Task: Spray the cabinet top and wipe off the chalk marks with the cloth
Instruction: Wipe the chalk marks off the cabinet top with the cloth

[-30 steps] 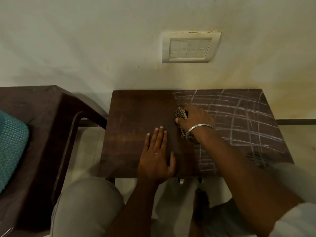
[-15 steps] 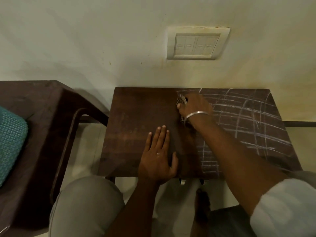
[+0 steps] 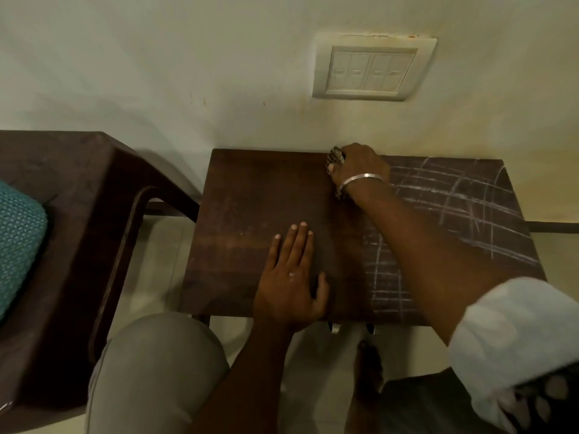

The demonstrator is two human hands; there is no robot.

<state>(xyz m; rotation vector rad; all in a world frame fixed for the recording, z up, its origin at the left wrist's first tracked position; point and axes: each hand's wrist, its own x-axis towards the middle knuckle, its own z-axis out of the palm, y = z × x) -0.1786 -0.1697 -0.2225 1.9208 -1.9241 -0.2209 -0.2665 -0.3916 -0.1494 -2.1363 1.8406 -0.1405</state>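
Head: cloth [image 3: 334,158] @ cab. [image 3: 266,198] rear edge

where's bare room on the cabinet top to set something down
Bare wood on the cabinet top between its left edge and the flat left hand. Right half is crowded: right hand gripping the cloth, its forearm, chalk marks.

Right hand [image 3: 360,166] gripping cloth [image 3: 334,158] at cabinet top [image 3: 260,195] rear edge, left hand [image 3: 289,283] flat, chalk marks [image 3: 454,195] right
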